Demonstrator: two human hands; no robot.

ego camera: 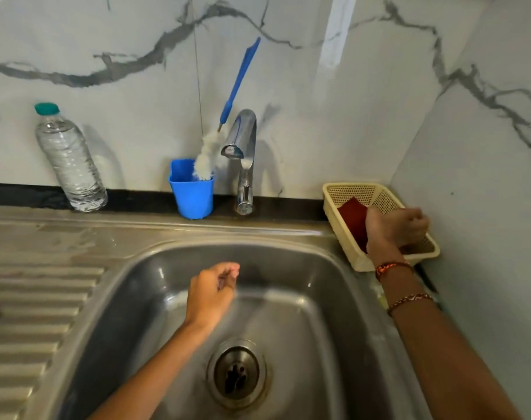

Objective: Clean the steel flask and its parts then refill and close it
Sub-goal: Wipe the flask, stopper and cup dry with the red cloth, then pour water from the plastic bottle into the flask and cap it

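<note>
The flask is nowhere in view, so where it stands cannot be told. The right hand [394,230] reaches into a cream basket [356,189] at the far right, by the corner of the marble wall, its fingers curled beside a dark red cloth [350,221]; whether it grips the cloth or something hidden under the palm I cannot tell. The left hand [212,294] hangs over the sink [131,286] with fingers loosely curled and nothing in them. This looks like the fetching of a cleaning aid or a part; the next move probably calls for a firm pinch and a lift clear of the basket's mesh wall. The sink is smooth steel, with a ribbed drainboard at the left. Along the far edge stand a crinkled clear plastic bottle [69,156], a blue cup [191,192] holding a fluffy white brush [205,160], and a curved chrome tap [244,153].
</note>
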